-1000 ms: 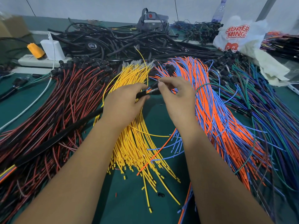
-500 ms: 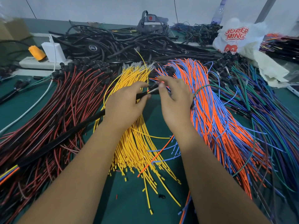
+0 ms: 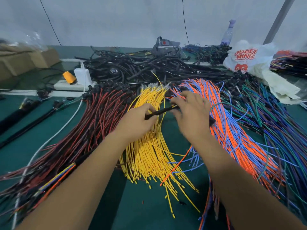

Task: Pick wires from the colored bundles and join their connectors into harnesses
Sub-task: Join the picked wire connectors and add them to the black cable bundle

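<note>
Pinching a black sleeved harness point(image 3: 159, 112), left hand point(image 3: 137, 122); blurred right hand's point(image 3: 191, 117) grip unclear.

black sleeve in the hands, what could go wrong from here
1. The left hand grips the black sleeve right over the yellow bundle; one yellow wire arcs up beside it and could snag and drag neighbours out.
2. The right hand is blurred at the sleeve's tip, so whatever it is working there could slip.
3. The right forearm lies across loose orange and blue wires and may sweep them into the yellow ones.
</note>
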Demonstrator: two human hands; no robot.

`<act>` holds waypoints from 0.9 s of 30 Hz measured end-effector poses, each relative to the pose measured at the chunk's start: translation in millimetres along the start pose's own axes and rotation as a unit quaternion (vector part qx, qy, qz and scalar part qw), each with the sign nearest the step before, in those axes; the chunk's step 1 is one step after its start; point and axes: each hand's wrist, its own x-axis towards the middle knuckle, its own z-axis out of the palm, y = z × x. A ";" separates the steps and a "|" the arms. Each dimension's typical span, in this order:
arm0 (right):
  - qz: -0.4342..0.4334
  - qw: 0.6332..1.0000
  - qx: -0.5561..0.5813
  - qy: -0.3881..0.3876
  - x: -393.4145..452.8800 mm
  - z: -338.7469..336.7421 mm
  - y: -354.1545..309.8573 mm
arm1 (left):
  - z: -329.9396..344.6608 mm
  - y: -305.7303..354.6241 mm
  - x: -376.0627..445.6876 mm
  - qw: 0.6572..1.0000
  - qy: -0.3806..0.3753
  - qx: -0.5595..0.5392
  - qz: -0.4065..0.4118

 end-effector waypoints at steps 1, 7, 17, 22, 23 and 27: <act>0.019 1.000 0.013 0.020 5.8 -7.1 3.1 | -11.0 -2.0 -1.0 1.000 -0.022 0.010 -0.015; 0.145 0.984 0.057 0.089 31.9 -38.4 3.5 | -70.0 -9.6 -15.7 0.967 -0.108 -0.200 -0.113; -0.021 0.987 0.156 0.014 22.5 -35.9 -116.2 | -169.1 9.3 -18.0 0.927 0.170 -0.306 -0.134; -0.100 0.967 0.208 -0.104 17.6 -19.2 -165.6 | -250.6 -13.8 -41.5 0.935 0.288 -0.172 -0.116; -0.110 0.963 0.214 -0.119 15.9 -16.0 -171.8 | -260.4 -25.3 -49.9 0.930 0.299 -0.172 -0.123; -0.125 0.952 0.231 -0.159 10.7 -2.8 -182.8 | -283.9 -82.2 -87.1 0.899 0.339 -0.206 -0.187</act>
